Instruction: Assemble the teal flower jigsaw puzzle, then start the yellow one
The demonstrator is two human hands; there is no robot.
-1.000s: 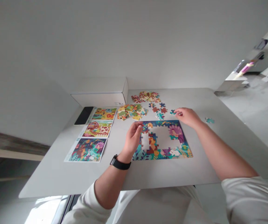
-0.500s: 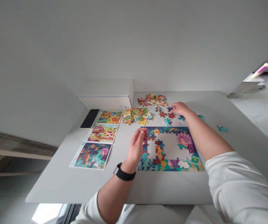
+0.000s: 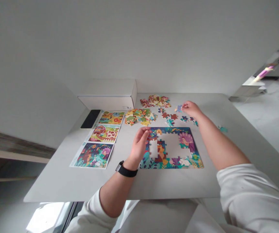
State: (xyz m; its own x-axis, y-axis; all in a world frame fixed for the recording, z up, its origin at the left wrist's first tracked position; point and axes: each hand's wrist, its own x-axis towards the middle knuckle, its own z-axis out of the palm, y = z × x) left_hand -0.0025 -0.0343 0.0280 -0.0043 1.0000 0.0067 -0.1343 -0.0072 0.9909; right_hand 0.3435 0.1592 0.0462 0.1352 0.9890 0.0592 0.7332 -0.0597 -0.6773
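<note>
A partly built colourful jigsaw (image 3: 171, 161) lies on the grey table (image 3: 57, 181) in front of me, with a bare gap in its middle. My left hand (image 3: 139, 145), a black watch on its wrist, rests curled at the jigsaw's left edge, its fingertips touching the top-left corner pieces. My right hand (image 3: 190, 109) reaches past the jigsaw and pinches a pale blue loose piece (image 3: 179, 108). Several loose pieces (image 3: 170, 118) lie scattered just beside that hand.
Two heaps of loose pieces (image 3: 139, 117) (image 3: 155, 101) sit behind the jigsaw. Three picture cards (image 3: 103, 134) lie in a column at the left, beside a black phone (image 3: 90, 118). A white box (image 3: 109, 95) stands at the back. One stray teal piece (image 3: 223, 129) lies far right.
My right hand left the teal piece near the jigsaw's top edge, swept over the scattered pieces, and now pinches a pale blue one further back. My left hand stayed put.
</note>
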